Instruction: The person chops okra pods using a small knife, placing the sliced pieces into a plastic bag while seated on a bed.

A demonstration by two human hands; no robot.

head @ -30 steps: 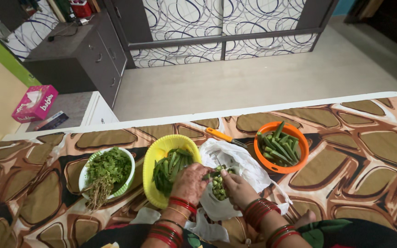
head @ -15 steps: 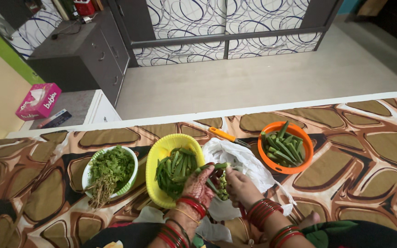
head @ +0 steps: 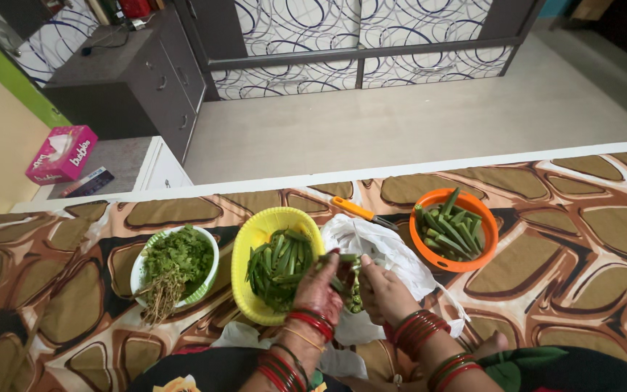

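My left hand (head: 318,289) grips a green okra pod (head: 339,258) over the edge of the yellow basket (head: 255,234), which holds several whole okra pods. My right hand (head: 383,292) is close beside it over a white plastic bag (head: 386,250) and pinches at the same pod; cut green bits lie in the bag under the hands. Both wrists wear red bangles. An orange bowl (head: 466,263) with several okra pods stands to the right of the bag.
A white-and-green bowl (head: 205,279) of leafy herbs stands left of the yellow basket. An orange-handled knife (head: 361,213) lies behind the bag. All rest on a brown patterned bedspread (head: 582,239). Beyond are the floor, a grey drawer unit (head: 128,83) and a pink tissue box (head: 62,154).
My left hand has lifted an okra pod from low in the bag up between both hands. The view has shifted slightly.
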